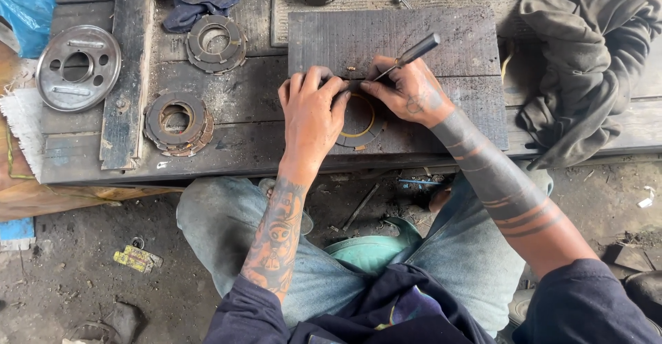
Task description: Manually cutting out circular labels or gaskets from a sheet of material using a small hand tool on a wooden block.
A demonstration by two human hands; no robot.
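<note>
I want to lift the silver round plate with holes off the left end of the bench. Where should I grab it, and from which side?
Probably by the outer rim of the silver round plate, from its near-left edge. It lies flat, and that side seems to overhang the bench onto the white cloth, giving fingers room underneath. A wooden plank crowds its right side. The big centre hole is another option.

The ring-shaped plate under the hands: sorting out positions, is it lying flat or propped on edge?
Flat: the ring-shaped plate rests face-up on the dark board.
</note>
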